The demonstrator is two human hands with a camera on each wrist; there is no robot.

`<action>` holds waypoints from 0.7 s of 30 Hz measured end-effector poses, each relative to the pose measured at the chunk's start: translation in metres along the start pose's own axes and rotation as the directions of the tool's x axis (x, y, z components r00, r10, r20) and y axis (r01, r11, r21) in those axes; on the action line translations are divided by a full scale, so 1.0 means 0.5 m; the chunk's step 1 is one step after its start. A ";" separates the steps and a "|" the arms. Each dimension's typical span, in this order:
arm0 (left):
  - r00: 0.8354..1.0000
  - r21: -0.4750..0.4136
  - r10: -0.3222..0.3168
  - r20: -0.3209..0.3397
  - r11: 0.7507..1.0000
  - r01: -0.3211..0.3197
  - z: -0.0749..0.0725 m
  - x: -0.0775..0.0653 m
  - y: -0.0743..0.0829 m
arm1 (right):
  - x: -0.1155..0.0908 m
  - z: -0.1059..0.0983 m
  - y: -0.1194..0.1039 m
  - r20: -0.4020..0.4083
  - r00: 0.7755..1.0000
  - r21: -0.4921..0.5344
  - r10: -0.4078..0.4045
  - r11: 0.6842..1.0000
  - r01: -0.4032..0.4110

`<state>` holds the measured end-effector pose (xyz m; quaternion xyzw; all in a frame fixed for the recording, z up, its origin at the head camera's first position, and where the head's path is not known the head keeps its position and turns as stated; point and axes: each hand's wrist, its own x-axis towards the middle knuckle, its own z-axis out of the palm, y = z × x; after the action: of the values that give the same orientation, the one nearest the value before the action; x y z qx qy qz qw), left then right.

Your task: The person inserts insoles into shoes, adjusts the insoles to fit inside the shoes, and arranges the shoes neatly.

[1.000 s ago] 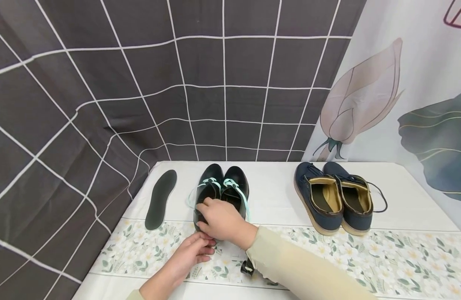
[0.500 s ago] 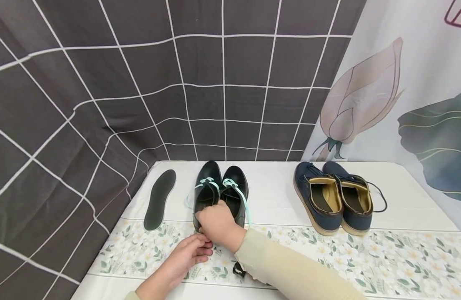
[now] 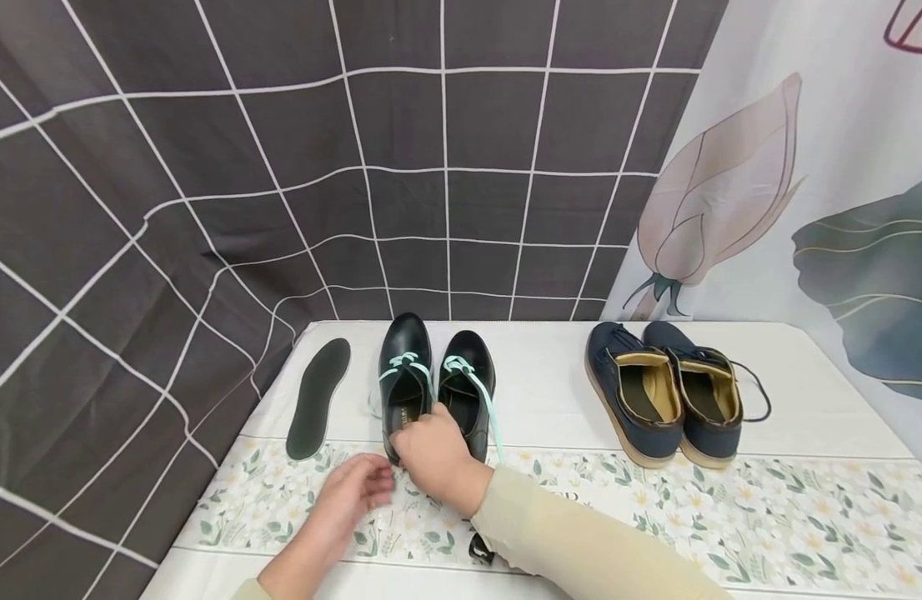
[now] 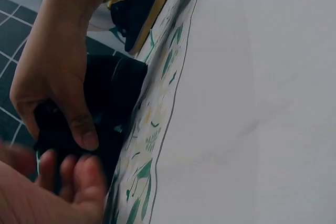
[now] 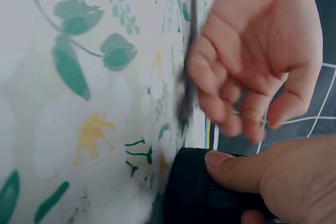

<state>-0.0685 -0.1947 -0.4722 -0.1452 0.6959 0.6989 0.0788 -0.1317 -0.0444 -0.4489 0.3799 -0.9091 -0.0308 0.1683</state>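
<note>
A pair of black lace-up shoes with mint-green laces stands side by side on the white cloth, toes away from me. My right hand (image 3: 434, 454) grips the left black shoe (image 3: 405, 342) at its heel; in the right wrist view the thumb (image 5: 233, 169) presses on the heel's outer side. The right black shoe (image 3: 468, 354) stands beside it, partly behind my hand. Left of the heel, my left hand (image 3: 350, 493) is apart from the shoe, fingers loosely bent and holding nothing. The left wrist view shows my left hand's blurred fingers (image 4: 79, 182) near the shoe.
A dark grey insole (image 3: 318, 398) lies to the left of the shoes. Navy shoes with tan linings (image 3: 644, 408) stand at the right, one lace trailing. Under my right sleeve lies a small black object (image 3: 479, 548). A dark grid curtain (image 3: 483, 208) hangs behind the table.
The left black shoe has shifted left and slightly away, widening the gap to the other shoe. My right hand has closed on its heel; my left hand has drawn back leftward from it.
</note>
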 end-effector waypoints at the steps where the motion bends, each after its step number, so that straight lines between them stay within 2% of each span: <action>1: 0.999 0.000 0.016 -0.050 1.000 -0.016 -0.004 0.005 0.004 | -0.001 0.001 0.000 -0.011 1.000 -0.009 -0.002 1.000 0.002; 3: 0.993 0.011 0.037 -0.114 0.999 -0.036 -0.013 0.016 0.013 | -0.003 0.004 0.001 -0.039 0.999 -0.029 -0.014 1.000 0.013; 4: 0.992 0.026 0.044 -0.116 0.999 -0.041 -0.019 0.023 0.018 | -0.004 0.007 0.000 -0.055 0.998 -0.038 -0.022 0.999 0.020; 10: 0.998 0.086 0.053 -0.036 0.995 -0.049 -0.031 0.058 0.041 | -0.011 0.017 -0.001 -0.120 0.992 -0.052 -0.046 0.998 0.040; 16: 0.995 -0.005 0.090 -0.034 0.996 -0.090 -0.021 0.103 0.055 | -0.016 0.016 -0.006 -0.135 0.989 -0.085 -0.066 0.995 0.055; 21: 0.997 -0.014 0.079 -0.002 0.997 -0.080 -0.018 0.122 0.059 | -0.021 0.014 -0.016 -0.117 0.988 -0.088 -0.096 0.992 0.086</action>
<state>-0.1344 -0.2100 -0.4633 -0.1186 0.6964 0.7061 0.0493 -0.1217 -0.0433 -0.4600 0.4151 -0.8768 -0.0531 0.2369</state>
